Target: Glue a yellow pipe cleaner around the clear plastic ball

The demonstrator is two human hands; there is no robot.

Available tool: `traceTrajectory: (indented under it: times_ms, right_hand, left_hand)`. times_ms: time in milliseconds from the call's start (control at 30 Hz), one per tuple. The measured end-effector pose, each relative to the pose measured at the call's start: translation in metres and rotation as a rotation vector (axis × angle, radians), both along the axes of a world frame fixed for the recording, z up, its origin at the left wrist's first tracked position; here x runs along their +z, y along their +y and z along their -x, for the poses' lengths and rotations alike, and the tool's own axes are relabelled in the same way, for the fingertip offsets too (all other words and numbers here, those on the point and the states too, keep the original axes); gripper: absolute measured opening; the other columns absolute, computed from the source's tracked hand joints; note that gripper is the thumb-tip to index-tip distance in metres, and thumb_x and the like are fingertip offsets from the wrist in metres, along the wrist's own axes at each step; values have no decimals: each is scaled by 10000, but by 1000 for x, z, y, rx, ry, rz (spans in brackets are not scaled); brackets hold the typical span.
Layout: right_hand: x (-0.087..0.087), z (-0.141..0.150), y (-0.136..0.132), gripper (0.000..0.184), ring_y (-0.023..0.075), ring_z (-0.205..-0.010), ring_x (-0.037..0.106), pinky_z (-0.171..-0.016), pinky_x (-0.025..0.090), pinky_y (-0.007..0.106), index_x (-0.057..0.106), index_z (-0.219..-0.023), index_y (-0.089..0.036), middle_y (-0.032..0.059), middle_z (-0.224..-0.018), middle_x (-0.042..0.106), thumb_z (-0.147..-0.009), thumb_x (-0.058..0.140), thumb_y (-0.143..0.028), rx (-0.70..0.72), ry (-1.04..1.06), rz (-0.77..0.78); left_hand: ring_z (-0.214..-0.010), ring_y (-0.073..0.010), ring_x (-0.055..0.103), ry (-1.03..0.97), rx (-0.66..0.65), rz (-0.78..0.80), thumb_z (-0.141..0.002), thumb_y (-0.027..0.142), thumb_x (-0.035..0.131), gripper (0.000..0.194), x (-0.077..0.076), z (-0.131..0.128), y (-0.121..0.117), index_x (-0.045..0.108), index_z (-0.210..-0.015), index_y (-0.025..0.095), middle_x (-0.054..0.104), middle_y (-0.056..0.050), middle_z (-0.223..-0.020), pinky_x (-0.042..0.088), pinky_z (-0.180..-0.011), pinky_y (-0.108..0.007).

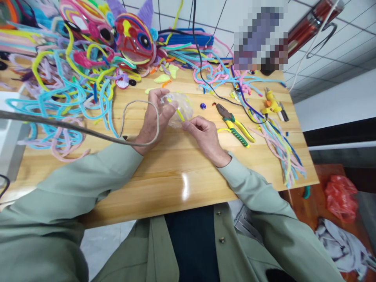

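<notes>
My left hand (157,117) is closed on the near-left side of a clear, rounded plastic piece (185,102), its thumb over the top. A short yellow pipe cleaner (179,114) lies slantwise across that plastic. At its lower end my right hand (204,137) pinches the pipe cleaner between thumb and fingers. A small dark blue round piece (203,106) sits on the table right of the plastic. Pliers with green and yellow handles (237,131) lie beyond my right hand.
Tangled pipe cleaners (55,94) cover the left of the wooden table (164,172). Behind stand colourful animal-face figures (136,37). A yellow glue gun (272,102) and a pipe cleaner bundle (283,152) lie at right. A grey cord (73,127) crosses before my left hand.
</notes>
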State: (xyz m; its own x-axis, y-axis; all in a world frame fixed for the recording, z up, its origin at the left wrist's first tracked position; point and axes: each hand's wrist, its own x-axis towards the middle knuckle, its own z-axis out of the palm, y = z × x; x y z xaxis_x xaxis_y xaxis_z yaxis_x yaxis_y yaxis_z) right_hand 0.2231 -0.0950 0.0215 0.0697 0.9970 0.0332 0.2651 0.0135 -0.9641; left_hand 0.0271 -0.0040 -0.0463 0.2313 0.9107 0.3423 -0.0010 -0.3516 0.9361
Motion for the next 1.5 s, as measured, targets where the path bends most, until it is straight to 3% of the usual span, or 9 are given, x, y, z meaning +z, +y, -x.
traceTrajectory:
  times_ms: [133,233,367,600,733,900,1067,1267,1500]
  right_hand:
    - [-1,0,0,325,174,-789,543,-777,456,356,729,-751,-235,-9,-805,635,-989,839,-428,2,-10,-23]
    - [-2,0,0,338,171,-776,534,-767,450,358,721,-740,-236,-11,-801,624,-991,838,-430,-2,-13,-35]
    - [-4,-2,1,358,172,-775,529,-765,451,359,711,-739,-239,-12,-795,618,-1001,839,-446,-7,-31,-32]
    - [-5,-3,0,385,176,-781,533,-774,455,367,706,-740,-241,-11,-800,616,-1012,842,-476,-1,-26,-25]
    - [-5,-4,0,392,178,-783,527,-775,452,368,703,-742,-242,-11,-796,616,-1014,848,-485,1,-27,-14]
    - [-4,-4,1,460,181,-787,518,-775,453,369,707,-752,-243,-9,-789,621,-1006,851,-598,-8,-29,-12]
    - [-1,-3,1,543,180,-782,513,-759,445,370,708,-752,-243,-8,-788,620,-967,855,-721,-2,18,-10]
    - [0,-6,-1,422,186,-801,534,-761,433,368,725,-785,-245,-6,-804,638,-986,844,-597,3,43,6]
    - [-2,-4,0,360,179,-792,522,-766,446,364,714,-765,-242,-13,-796,626,-993,837,-492,4,18,-2]
  left_hand:
    - [-1177,-299,731,-24,25,2,-1043,901,747,688,14,-3,-7,561,-1445,374,697,-77,-1375,631,-998,-492]
    - [-1218,-296,728,3,28,-26,-1054,893,745,686,19,-2,-8,573,-1460,368,696,-81,-1429,627,-1020,-493]
    - [-1212,-308,727,20,-19,-72,-1084,854,728,624,17,0,-6,565,-1459,383,704,-61,-1369,612,-1017,-510]
    - [-1211,-289,723,45,-54,-109,-1056,790,838,704,9,2,0,510,-1515,370,671,-68,-1440,659,-1035,-519]
    - [-1262,-312,735,35,-66,-109,-1033,846,829,775,8,1,-1,511,-1540,353,675,-86,-1454,663,-1056,-514]
    - [-1331,-315,733,23,-72,-73,-1011,827,873,814,11,-1,-6,497,-1549,345,693,-80,-1484,655,-1096,-494]
    - [-1385,-329,708,7,-31,-37,-993,838,886,800,15,-1,-8,532,-1524,355,687,-70,-1526,652,-1126,-542]
    - [-1231,-301,757,-60,3,-80,-991,886,849,716,7,-3,-1,582,-1461,417,693,-44,-1458,689,-1034,-549]
    - [-1392,-349,678,-2,12,-34,-1046,841,803,698,-3,1,1,553,-1525,400,665,-59,-1523,583,-1215,-594]
